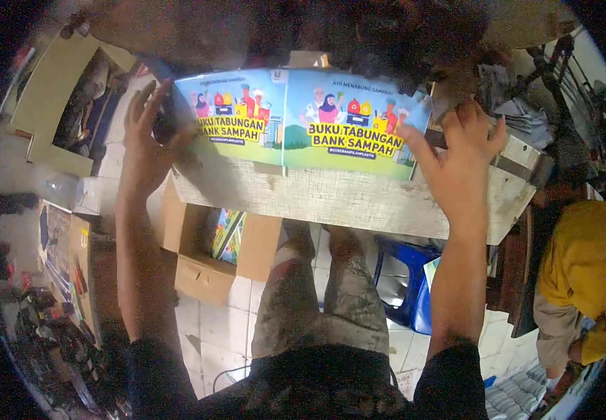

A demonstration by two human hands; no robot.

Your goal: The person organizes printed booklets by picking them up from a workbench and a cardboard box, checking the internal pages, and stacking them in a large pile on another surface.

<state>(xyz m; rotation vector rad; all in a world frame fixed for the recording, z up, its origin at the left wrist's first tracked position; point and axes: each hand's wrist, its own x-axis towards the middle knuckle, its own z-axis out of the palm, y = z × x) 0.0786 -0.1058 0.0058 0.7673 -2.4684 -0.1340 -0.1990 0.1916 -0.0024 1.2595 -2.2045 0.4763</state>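
Note:
Two bright booklet covers, a left one (229,143) and a right one (352,105), lie side by side on a worn whitish tabletop (331,199). Both carry the same cartoon people above a green and blue landscape; whether they are joined at the seam cannot be made out. My left hand (145,143) is at the left cover's outer edge, thumb toward the print and fingers apart. A dark patch between thumb and fingers is unclear. At the opposite edge my right hand (457,154) spreads its fingers, its thumb on the right cover and its fingertips beyond it.
Below the table's near edge an open cardboard box (205,276) holds colourful printed items. A blue plastic chair (422,311) stands near my legs. Stacked papers (523,122) lie at the far right, and a person in a yellow top (586,259) is at the right.

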